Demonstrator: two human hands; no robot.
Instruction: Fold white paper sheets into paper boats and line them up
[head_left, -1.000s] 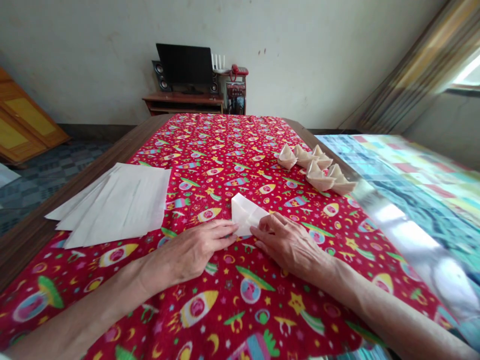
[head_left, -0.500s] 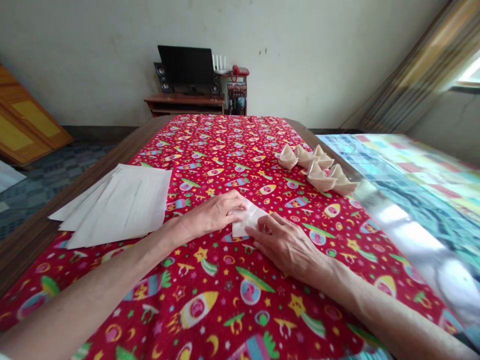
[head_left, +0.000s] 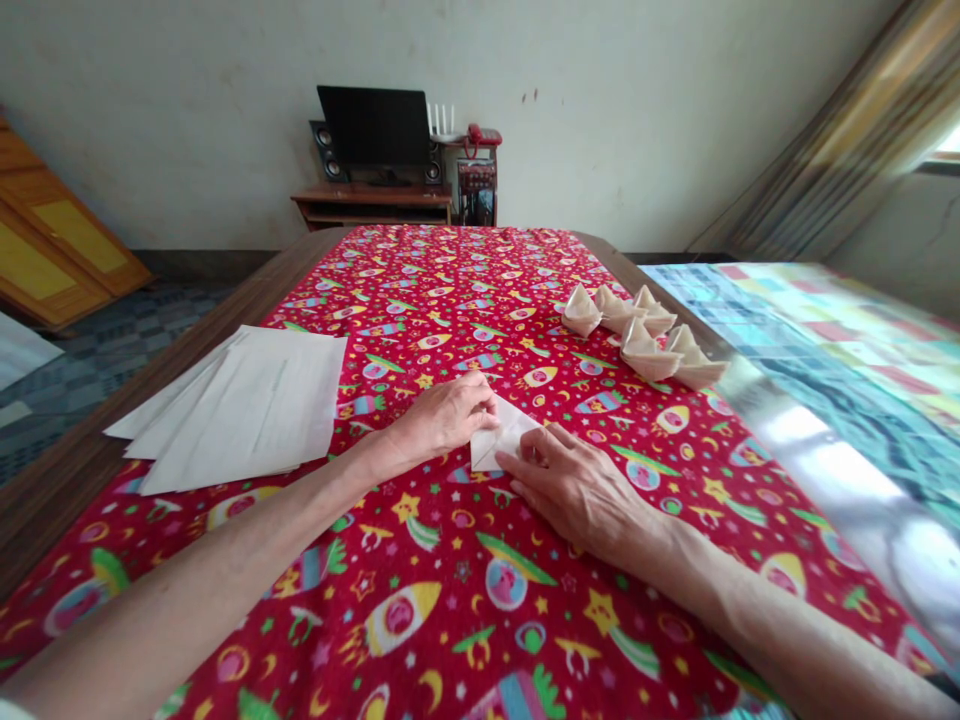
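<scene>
Looking down from the head camera, a small folded white paper (head_left: 507, 441) is seen lying on a red tablecloth (head_left: 465, 300) printed with rockets and stars, near the middle of the table and between the two hands. The left hand (head_left: 448, 416) is laid on the left upper edge of the paper, with the fingers bent and the tips pressed down on it; whether the edge is pinched between thumb and fingers cannot be told. The right hand (head_left: 579, 487) is spread almost flat on the cloth, and its fingertips rest on the lower right edge of the paper; nothing is closed inside this hand.

A loose stack of white sheets (head_left: 240, 405) is placed to the left, partly on the cloth and partly over the brown table edge (head_left: 67, 470). A group of folded cream paper shapes (head_left: 646, 335) is gathered farther away on the right side of the cloth, well apart from the hands. Beside the table on the right, a blue checked cover (head_left: 825, 350) is seen. Against the far wall, a low wooden desk (head_left: 373, 200) with a dark monitor (head_left: 373, 125) and a red telephone (head_left: 484, 136) is visible.
</scene>
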